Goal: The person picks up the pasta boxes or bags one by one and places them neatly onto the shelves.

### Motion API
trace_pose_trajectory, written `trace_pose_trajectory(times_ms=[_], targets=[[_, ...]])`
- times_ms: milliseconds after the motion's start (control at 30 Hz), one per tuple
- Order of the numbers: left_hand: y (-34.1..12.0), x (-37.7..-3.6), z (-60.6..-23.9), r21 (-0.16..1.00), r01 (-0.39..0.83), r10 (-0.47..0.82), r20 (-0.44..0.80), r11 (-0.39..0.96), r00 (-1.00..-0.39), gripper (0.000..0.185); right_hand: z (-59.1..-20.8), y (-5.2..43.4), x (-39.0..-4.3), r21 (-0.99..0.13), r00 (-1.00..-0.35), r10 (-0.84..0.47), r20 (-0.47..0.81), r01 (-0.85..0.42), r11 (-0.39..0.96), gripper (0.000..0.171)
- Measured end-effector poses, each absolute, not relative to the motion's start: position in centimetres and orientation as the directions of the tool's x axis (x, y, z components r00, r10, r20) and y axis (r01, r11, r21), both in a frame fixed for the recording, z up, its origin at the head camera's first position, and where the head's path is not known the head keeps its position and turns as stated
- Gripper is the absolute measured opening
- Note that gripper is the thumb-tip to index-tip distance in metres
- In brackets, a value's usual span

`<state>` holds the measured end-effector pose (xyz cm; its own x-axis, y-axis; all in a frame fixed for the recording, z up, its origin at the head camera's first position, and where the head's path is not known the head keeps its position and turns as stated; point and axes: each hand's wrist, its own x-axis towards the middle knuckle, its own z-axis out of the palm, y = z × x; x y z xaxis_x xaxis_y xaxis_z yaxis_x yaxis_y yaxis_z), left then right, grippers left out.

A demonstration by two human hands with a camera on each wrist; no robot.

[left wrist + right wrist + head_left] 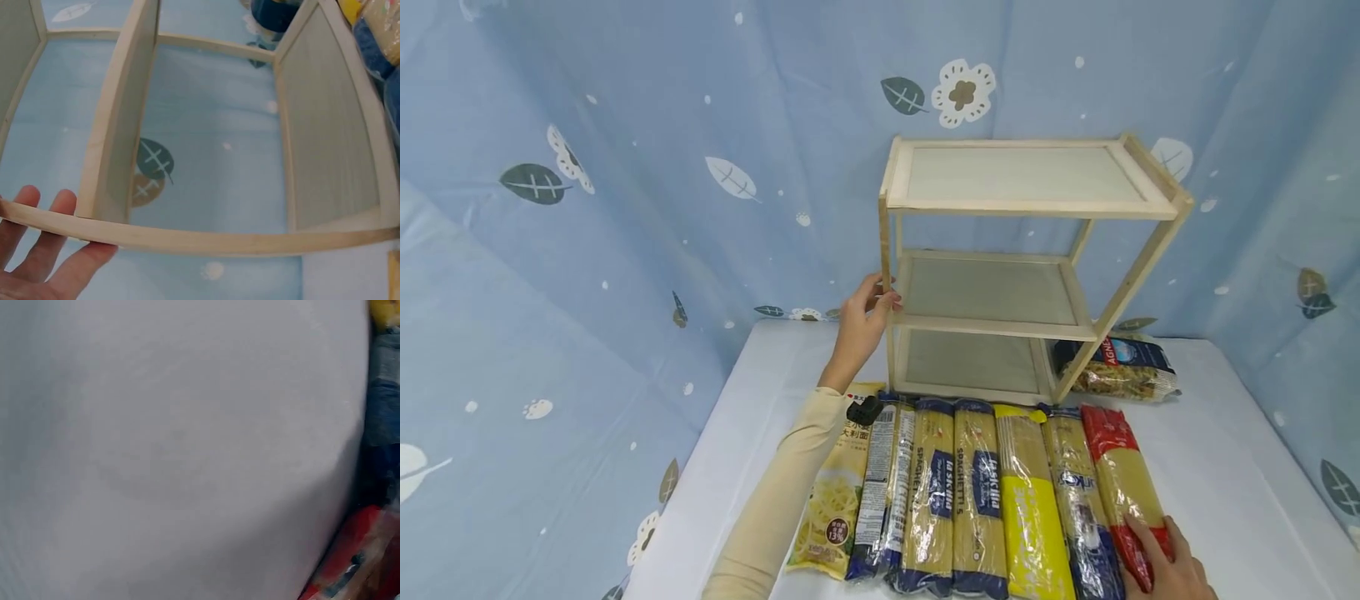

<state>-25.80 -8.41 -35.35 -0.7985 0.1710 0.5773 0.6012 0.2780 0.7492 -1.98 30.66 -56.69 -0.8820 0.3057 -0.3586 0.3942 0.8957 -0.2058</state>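
In the head view my left hand (867, 317) grips the front left post of a three-tier wooden shelf rack (1037, 206), thumb in front and fingers behind. The left wrist view shows the fingers (59, 206) around that post, close to the middle shelf. My right hand (1172, 571) is at the near end of a red spaghetti packet (1123, 467), its thumb by the left edge and fingers over the top and right edge. This packet lies at the right end of a row. In the right wrist view the red packet (350, 556) shows at the lower right; the hand is out of sight.
Left of the red packet lie a blue-ended packet (1078, 500), a yellow packet (1033, 508), two spaghetti packets (928, 500) and several others. An Agnesi pasta bag (1123, 367) lies behind the rack's right leg. A patterned curtain (775, 125) surrounds the white table (1210, 433).
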Motion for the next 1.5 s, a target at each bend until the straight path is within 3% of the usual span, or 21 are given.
trace_pose_trajectory(times_ms=[233,367,567,933,1200,1500], targets=[[-8.8,-25.8,-35.5,0.748,0.609,0.157,0.589,0.266,-0.792,0.025,-55.8,30.4,-2.5,-0.203,-0.901,0.286,-0.326,0.362,0.910,0.080],[-8.6,-25.9,-35.5,0.732,0.624,0.158,0.605,0.274,-0.780,0.025,-55.0,30.4,-2.5,-0.237,-0.932,0.296,-0.211,0.342,0.909,0.070],[-8.3,-25.8,-35.6,0.732,0.621,0.149,0.606,0.279,-0.781,0.026,-54.1,30.0,-1.8,-0.312,-0.920,0.389,-0.038,0.381,0.871,0.058],[-8.3,-25.9,-35.3,0.739,0.630,0.156,0.611,0.240,-0.776,0.028,-52.0,30.8,-0.5,-0.416,-0.885,0.284,0.369,0.116,0.902,0.046],[-8.5,-25.6,-35.6,0.736,0.623,0.159,0.604,0.265,-0.781,0.028,-48.5,31.1,-1.1,-0.523,-0.842,0.441,0.311,0.236,0.819,0.040],[-8.5,-25.6,-35.7,0.731,0.630,0.149,0.614,0.262,-0.775,0.028,-43.5,30.9,-2.1,-0.556,-0.800,0.560,0.217,0.371,0.744,0.044]])
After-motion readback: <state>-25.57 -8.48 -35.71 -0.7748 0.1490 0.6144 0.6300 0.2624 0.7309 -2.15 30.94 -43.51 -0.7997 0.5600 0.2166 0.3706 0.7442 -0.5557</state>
